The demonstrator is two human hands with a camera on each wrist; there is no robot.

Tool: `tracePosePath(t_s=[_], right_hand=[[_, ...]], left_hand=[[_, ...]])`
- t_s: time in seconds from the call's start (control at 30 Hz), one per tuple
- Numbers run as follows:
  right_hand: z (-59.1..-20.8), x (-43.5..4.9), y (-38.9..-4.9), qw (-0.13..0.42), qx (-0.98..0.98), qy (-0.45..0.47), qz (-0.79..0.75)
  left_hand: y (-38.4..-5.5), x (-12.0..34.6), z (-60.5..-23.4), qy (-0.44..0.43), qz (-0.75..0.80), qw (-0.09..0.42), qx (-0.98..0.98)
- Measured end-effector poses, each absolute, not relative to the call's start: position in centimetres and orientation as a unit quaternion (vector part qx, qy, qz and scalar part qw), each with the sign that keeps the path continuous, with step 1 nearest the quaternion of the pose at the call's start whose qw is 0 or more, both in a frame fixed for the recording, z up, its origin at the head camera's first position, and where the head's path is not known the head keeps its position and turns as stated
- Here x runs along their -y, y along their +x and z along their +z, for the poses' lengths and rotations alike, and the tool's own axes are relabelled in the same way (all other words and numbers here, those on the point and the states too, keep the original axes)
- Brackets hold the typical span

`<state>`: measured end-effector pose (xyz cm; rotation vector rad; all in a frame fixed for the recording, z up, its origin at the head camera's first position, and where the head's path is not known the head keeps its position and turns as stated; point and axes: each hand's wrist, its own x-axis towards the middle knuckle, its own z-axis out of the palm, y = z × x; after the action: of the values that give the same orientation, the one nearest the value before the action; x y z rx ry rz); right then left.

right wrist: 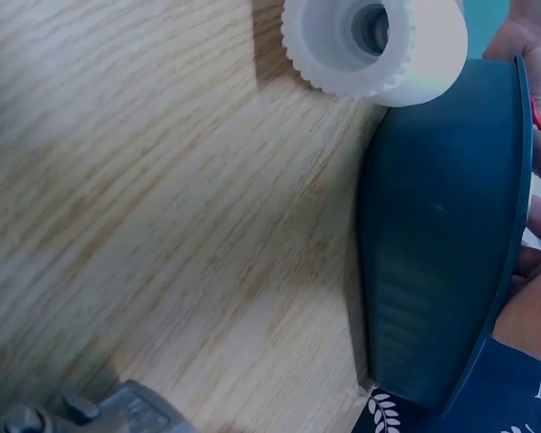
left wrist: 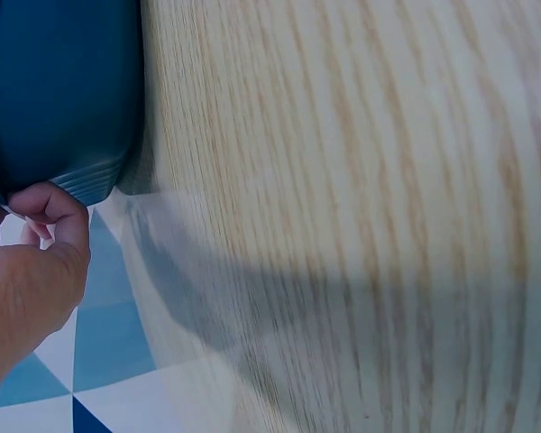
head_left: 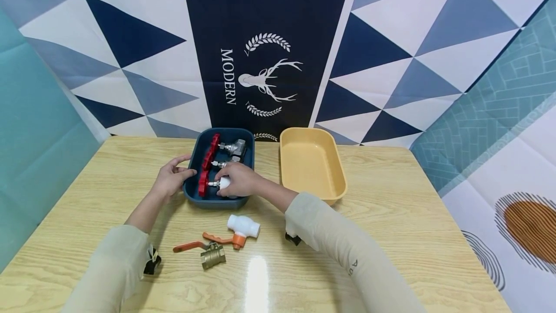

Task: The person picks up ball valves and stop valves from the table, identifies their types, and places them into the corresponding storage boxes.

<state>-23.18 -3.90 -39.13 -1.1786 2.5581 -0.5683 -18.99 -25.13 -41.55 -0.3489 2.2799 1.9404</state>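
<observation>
Head view: your L hand (head_left: 171, 177) pinches the left rim of the blue bin (head_left: 221, 204); your R hand (head_left: 240, 180), inside it, grips the red-wheel valve (head_left: 224, 182) by its white body, w/ two metal valves (head_left: 236, 148) just beyond. Step in hand is prob. placing or lifting that valve, can't tell which. Next move likely calls for bracing the bin w/ your L & keeping the red wheels from snagging. On the worktop (head_left: 382, 216), nearer you than your R hand: white ball valve (head_left: 245, 226), then brass valve (head_left: 213, 256). Yellow bin (head_left: 312, 163) sits R of your R hand. Writing: "MODERN" on the backdrop (head_left: 228, 77) past your hands; R sleeve (head_left: 347, 240) print unclear; no valve brand legible.
</observation>
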Motion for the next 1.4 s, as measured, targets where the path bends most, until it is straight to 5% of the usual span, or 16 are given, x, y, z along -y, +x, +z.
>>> tracePosePath(t_s=[1.4], right_hand=[[-39.8, 5.0, -22.2, 0.143, -0.892, -0.407, -0.134]], left_hand=[[-18.7, 25.0, -41.8, -0.109, 0.644, 0.062, -0.755]])
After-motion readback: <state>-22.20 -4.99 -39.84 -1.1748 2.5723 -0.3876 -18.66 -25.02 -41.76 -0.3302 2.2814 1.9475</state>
